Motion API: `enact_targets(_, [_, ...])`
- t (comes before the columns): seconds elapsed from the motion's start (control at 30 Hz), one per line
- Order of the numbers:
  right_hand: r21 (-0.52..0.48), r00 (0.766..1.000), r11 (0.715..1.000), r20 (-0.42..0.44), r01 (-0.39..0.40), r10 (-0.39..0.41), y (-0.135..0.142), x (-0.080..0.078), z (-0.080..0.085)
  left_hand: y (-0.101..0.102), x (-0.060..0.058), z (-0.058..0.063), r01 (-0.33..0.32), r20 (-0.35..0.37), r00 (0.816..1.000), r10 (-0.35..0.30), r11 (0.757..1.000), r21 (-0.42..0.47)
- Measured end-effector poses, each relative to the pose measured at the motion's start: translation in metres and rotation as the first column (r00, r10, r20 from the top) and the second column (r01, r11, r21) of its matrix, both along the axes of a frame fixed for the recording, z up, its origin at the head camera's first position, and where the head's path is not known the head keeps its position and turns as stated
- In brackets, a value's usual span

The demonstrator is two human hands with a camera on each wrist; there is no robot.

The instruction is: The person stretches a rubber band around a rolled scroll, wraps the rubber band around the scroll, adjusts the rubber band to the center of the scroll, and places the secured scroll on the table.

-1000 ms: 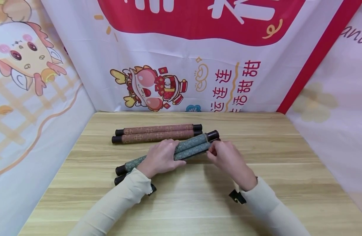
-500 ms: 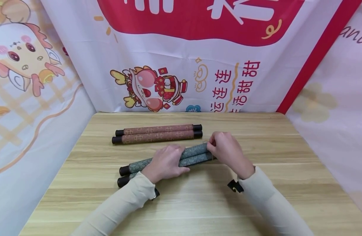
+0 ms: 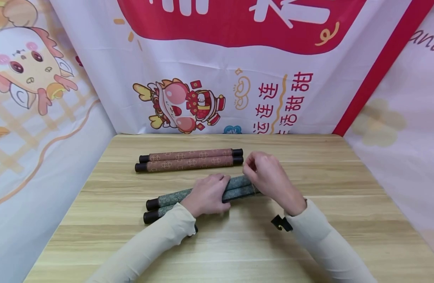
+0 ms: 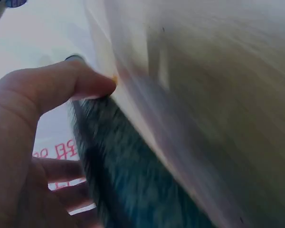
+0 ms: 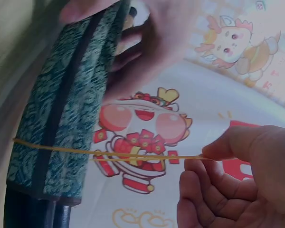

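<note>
A green patterned scroll (image 3: 174, 197), rolled from both ends into two parallel rolls with dark end knobs, slants over the table's middle. My left hand (image 3: 208, 194) grips it around the middle, thumb on the near side and fingers on the far side. Around the scroll's right end runs a thin yellow rubber band (image 5: 109, 154). Thumb and forefinger of my right hand (image 5: 228, 180) pinch this band and pull it taut, away from the rolls. In the head view, the right hand hides the scroll's right knobs.
Behind the green scroll lies a reddish-brown scroll (image 3: 192, 162) with gold motifs, also in two rolls with black knobs. The wooden table (image 3: 238, 243) ends at a printed white cloth backdrop (image 3: 210, 67), with more printed cloth on both sides.
The green scroll and left hand have shifted right and slightly nearer. My right hand has moved from the scroll's near edge up over its right end, covering the knobs.
</note>
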State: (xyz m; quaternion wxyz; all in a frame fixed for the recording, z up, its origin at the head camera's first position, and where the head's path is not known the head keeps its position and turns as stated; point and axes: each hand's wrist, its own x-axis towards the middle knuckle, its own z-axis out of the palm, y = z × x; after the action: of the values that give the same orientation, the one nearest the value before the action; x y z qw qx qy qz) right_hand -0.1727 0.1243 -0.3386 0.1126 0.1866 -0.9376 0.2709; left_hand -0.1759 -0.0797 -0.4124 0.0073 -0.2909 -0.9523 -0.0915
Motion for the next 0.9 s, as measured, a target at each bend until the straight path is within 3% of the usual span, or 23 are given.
enact_targets(0.13, [-0.056,1.0,0.998,0.004,-0.007,0.007,-0.003,0.004,0.005,0.018,-0.005,-0.003,-0.008,-0.017,1.0,0.008,1.0,0.013])
enact_targets(0.23, [-0.126,0.998,0.992,0.04,-0.033,0.038,-0.005,0.006,0.005,0.032,-0.008,-0.003,-0.048,-0.02,0.999,0.049,0.998,0.039])
enact_targets(0.37, [-0.23,0.99,0.969,0.086,-0.092,0.115,-0.005,0.011,-0.001,0.043,-0.014,-0.002,-0.11,0.007,0.994,0.11,0.99,0.086])
enact_targets(0.53, [-0.316,0.959,0.931,0.149,-0.184,0.24,-0.006,0.021,-0.009,0.042,-0.023,0.002,-0.122,0.033,0.992,0.118,0.977,0.172])
enact_targets(0.63, [-0.308,0.944,0.925,0.169,-0.222,0.283,-0.007,0.026,-0.012,0.037,-0.03,0.007,-0.15,0.031,0.989,0.146,0.968,0.202])
enact_targets(0.8, [-0.217,0.94,0.944,0.181,-0.25,0.29,-0.007,0.03,-0.017,0.026,-0.042,0.019,-0.231,0.067,0.973,0.221,0.947,0.222])
enact_targets(0.9, [-0.201,0.928,0.944,0.215,-0.263,0.305,-0.001,0.027,-0.025,0.014,-0.049,0.031,-0.221,0.114,0.974,0.195,0.93,0.293])
